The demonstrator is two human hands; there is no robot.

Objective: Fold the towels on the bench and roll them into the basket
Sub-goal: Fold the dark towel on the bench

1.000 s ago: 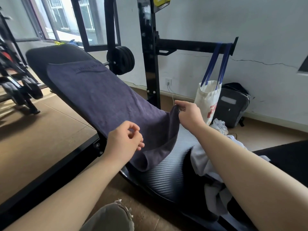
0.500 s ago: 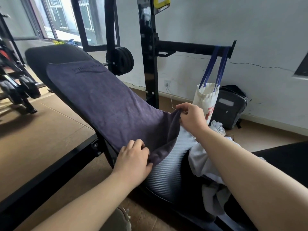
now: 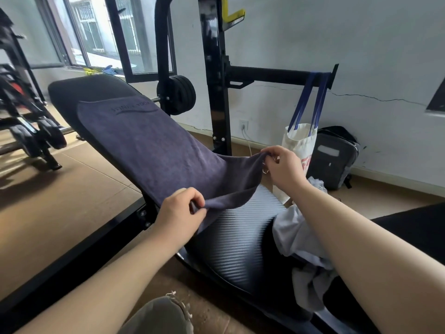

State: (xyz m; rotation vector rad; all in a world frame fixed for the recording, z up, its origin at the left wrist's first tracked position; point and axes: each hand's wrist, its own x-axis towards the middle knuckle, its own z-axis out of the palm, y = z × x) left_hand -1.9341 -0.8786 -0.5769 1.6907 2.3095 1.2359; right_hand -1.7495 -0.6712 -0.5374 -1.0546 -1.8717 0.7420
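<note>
A dark purple towel (image 3: 154, 143) lies spread along the inclined black bench (image 3: 81, 92), its printed end at the top. My left hand (image 3: 180, 210) pinches the towel's near left corner. My right hand (image 3: 281, 165) pinches the near right corner, lifted off the bench. The near edge hangs slack between both hands above the ribbed seat pad (image 3: 238, 227). A pale crumpled cloth (image 3: 303, 239) lies on the bench under my right forearm. No basket is in view.
A black rack upright (image 3: 216, 75) with a weight plate (image 3: 178, 95) stands behind the bench. A white tote bag (image 3: 301, 141) hangs from the rack's bar, beside a dark backpack (image 3: 334, 157) against the wall. More gym gear (image 3: 31, 131) stands at left.
My left hand went from hovering free to taking the towel's near left corner and lifting it. My right hand kept its corner and raised it slightly.
</note>
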